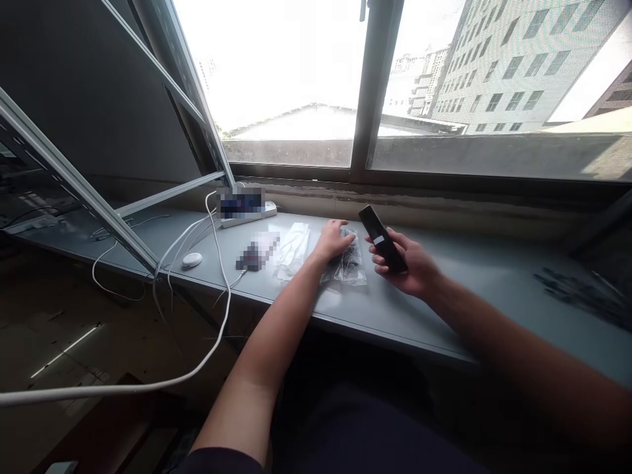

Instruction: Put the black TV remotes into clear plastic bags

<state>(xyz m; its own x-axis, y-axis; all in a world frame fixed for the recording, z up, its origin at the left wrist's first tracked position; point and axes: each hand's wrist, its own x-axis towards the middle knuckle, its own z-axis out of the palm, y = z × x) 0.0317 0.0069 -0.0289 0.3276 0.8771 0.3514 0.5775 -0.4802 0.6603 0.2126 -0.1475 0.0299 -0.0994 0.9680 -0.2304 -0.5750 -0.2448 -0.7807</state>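
My right hand is wrapped round a slim black phone-like device with a small whitish patch on its face, held tilted above the table. My left hand rests at the edge of a clear plastic bag with dark contents that I cannot make out. Its thumb and fingers are apart, with nothing seen between them. Just left of that hand lies another clear plastic bag with something white in it. A blurred-out dark and pale device with a white cable lies further left.
The grey table runs along the window. A white power strip stands at the back left, partly blurred out. A round white object sits near loose white cables. Metal frame bars slant across the left; dark thin items lie right.
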